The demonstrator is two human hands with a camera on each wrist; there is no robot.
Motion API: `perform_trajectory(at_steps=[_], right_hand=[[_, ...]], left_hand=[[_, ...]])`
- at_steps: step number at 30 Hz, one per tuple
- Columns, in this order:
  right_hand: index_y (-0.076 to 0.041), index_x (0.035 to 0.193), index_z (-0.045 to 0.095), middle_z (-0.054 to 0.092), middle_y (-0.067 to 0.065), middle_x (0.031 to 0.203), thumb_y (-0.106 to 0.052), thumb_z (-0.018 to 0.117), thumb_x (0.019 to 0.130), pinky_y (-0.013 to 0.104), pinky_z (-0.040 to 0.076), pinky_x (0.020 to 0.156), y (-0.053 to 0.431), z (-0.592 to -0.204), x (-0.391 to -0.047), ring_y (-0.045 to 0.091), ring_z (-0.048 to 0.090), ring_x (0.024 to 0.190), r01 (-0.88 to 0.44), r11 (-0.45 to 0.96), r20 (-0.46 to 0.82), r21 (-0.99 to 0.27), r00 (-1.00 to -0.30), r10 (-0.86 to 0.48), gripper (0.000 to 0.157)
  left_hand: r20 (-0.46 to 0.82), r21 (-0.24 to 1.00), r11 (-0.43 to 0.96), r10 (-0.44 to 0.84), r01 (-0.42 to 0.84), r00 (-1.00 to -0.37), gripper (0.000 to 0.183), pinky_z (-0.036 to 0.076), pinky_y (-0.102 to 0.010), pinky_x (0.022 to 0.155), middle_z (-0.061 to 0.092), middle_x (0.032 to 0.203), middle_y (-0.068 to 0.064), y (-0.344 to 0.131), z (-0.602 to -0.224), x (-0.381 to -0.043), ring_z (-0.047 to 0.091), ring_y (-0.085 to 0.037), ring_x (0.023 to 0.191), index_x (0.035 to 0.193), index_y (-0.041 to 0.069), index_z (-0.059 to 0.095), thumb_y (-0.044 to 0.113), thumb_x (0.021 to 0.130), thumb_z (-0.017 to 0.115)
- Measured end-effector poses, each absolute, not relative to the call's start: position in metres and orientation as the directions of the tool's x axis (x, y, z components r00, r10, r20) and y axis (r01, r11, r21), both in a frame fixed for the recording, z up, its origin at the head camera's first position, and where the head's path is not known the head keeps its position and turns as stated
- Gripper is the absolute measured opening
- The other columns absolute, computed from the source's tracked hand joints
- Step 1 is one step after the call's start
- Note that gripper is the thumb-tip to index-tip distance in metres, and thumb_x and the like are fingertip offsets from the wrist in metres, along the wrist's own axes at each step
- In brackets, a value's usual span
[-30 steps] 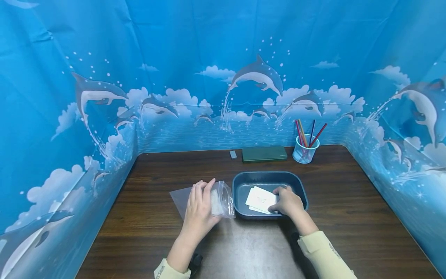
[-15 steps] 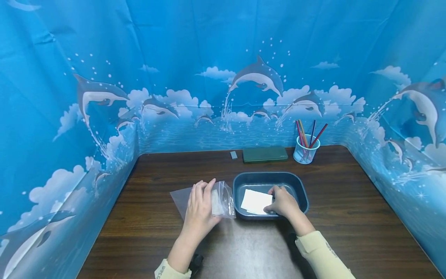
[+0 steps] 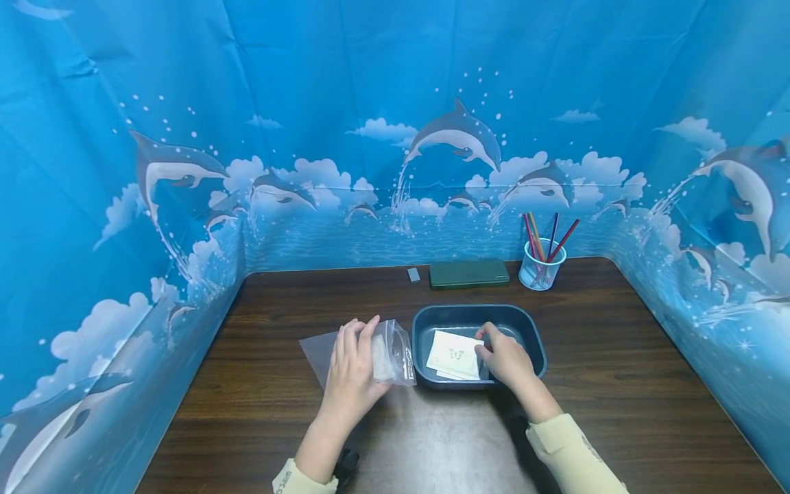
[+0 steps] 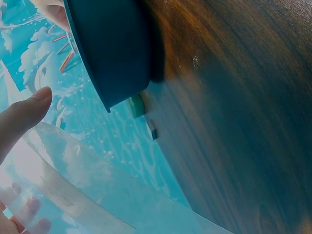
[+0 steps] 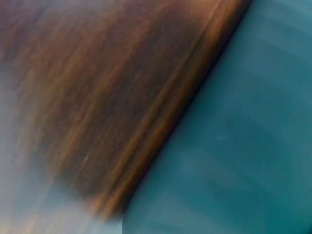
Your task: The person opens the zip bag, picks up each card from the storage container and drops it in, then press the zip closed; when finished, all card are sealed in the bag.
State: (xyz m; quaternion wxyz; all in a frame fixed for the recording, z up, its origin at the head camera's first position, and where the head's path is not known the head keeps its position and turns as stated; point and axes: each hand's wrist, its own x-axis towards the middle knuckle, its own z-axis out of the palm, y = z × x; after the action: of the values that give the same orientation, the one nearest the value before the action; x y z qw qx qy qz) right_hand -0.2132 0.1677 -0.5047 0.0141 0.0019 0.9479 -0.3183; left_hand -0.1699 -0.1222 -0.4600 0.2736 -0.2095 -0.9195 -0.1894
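My left hand [image 3: 351,377] holds a clear zip bag [image 3: 401,351] just left of a dark blue tray [image 3: 463,318]. Something flat and white shows inside the bag. In the left wrist view, the thumb [image 4: 29,113] lies on one side of the bag [image 4: 92,178] and fingertips show through the plastic. White paper cards [image 3: 455,354] lie overlapping in the tray, the top one bearing a small faint drawing. At their right edge, my right hand [image 3: 511,362] hovers over the tray with thumb and index finger apart. Its fingers are out of the right wrist view.
Behind the tray lie a green case [image 3: 469,274] and a small grey block [image 3: 413,274]. A light blue mesh cup [image 3: 542,270] with several pencils stands at back right. A blue dolphin-print curtain [image 3: 345,158] encloses the dark wooden table [image 3: 284,302].
The right hand shifts left with the cards, then parts its thumb and finger at their edge. A drawing shows on the top card, which looked blank half a second ago. The left hand barely moves.
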Motion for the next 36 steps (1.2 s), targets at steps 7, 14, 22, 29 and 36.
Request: perform_trajectory(at_steps=[7, 14, 22, 29, 36], right_hand=[[-0.016, 0.106, 0.062, 0.061, 0.0, 0.08, -0.019, 0.061, 0.095, 0.03, 0.042, 0.052, 0.168, -0.5, -0.21, 0.016, 0.05, 0.06, -0.076, 0.767, 0.137, -0.637, -0.99, 0.015, 0.012], [-0.018, 0.105, 0.07, 0.063, -0.003, 0.086, -0.021, 0.07, 0.09, 0.03, 0.044, 0.056, 0.167, -0.485, -0.204, 0.015, 0.048, 0.064, -0.212, 0.729, 0.359, -0.651, -0.932, 0.05, 0.015], [-0.018, 0.103, 0.073, 0.066, -0.009, 0.08, -0.019, 0.076, 0.084, 0.026, 0.041, 0.054, 0.165, -0.466, -0.198, 0.011, 0.045, 0.066, -0.317, 0.706, 0.538, -0.633, -0.836, 0.106, 0.019], [-0.014, 0.098, 0.072, 0.068, -0.008, 0.082, -0.016, 0.078, 0.081, 0.02, 0.038, 0.053, 0.159, -0.451, -0.192, 0.01, 0.046, 0.062, -0.418, 0.623, 0.634, -0.661, -0.755, 0.166, 0.017], [-0.015, 0.096, 0.077, 0.066, -0.007, 0.073, -0.014, 0.078, 0.081, 0.021, 0.032, 0.046, 0.154, -0.439, -0.181, 0.012, 0.04, 0.054, -0.473, 0.473, 0.627, -0.743, -0.739, 0.246, 0.015]], left_hand=[[0.582, 0.238, 0.835, 0.286, 0.496, -0.761, 0.117, 0.032, -0.049, 0.106, 0.043, 0.125, -0.017, -0.122, -0.459, -0.171, 0.036, -0.035, 0.127, 0.142, 0.005, 0.039, 0.029, 0.044, 0.098], [0.561, 0.255, 0.839, 0.276, 0.481, -0.78, 0.118, 0.032, -0.05, 0.107, 0.042, 0.127, -0.017, -0.121, -0.459, -0.17, 0.034, -0.034, 0.13, 0.143, 0.007, 0.037, 0.028, 0.044, 0.098], [0.554, 0.257, 0.844, 0.271, 0.471, -0.787, 0.118, 0.03, -0.05, 0.108, 0.041, 0.128, -0.017, -0.121, -0.458, -0.171, 0.033, -0.033, 0.13, 0.144, 0.007, 0.036, 0.028, 0.045, 0.098], [0.557, 0.265, 0.843, 0.262, 0.468, -0.788, 0.118, 0.031, -0.05, 0.107, 0.042, 0.127, -0.017, -0.122, -0.458, -0.171, 0.034, -0.034, 0.13, 0.143, 0.008, 0.036, 0.03, 0.045, 0.098], [0.562, 0.262, 0.843, 0.263, 0.47, -0.784, 0.118, 0.032, -0.05, 0.106, 0.042, 0.128, -0.017, -0.122, -0.456, -0.172, 0.033, -0.033, 0.13, 0.143, 0.007, 0.037, 0.029, 0.045, 0.098]])
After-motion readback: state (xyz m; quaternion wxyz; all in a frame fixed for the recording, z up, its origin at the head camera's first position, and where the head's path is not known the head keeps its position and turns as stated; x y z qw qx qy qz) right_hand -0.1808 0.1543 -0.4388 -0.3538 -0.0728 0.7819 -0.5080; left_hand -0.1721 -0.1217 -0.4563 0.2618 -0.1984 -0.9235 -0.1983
